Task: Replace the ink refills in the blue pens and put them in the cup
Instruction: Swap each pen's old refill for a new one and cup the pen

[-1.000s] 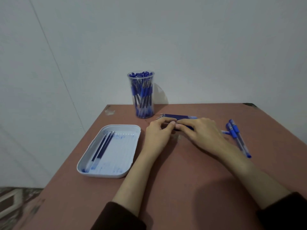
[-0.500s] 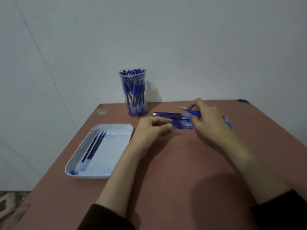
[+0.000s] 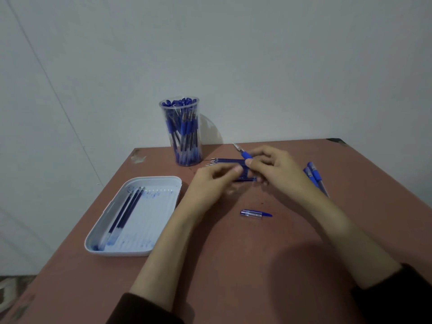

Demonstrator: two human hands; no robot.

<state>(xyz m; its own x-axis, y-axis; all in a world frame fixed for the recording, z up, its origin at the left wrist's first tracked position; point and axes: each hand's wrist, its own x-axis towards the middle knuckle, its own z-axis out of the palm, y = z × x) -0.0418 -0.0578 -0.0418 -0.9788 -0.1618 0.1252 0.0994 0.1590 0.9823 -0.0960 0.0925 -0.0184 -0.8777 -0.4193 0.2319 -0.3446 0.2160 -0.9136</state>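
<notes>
**Entry: pen under service.**
- Blue pen point(image 3: 246, 156): uncapped and gripped in the right hand point(image 3: 278, 170). The tip points to 11 o'clock, which I judge presents the barrel for opening.
- Left hand point(image 3: 210, 183): fingers curled beside the fresh refills point(image 3: 224, 161). I cannot tell whether it pinches anything.
- Cup point(image 3: 179, 108): stands at 11 o'clock of the hands, packed with pens.
- Change: a cap point(image 3: 256, 214) now lies at 6 o'clock; it was absent half a second ago.

One wide-angle camera, worn on the person's head, looks forward and down across the table point(image 3: 233, 272) toward the wall point(image 3: 257, 66). It sits close: both forearms enter from the bottom edge, left hand point(image 3: 210, 183) and right hand point(image 3: 280, 171) close together near mid-frame.
</notes>
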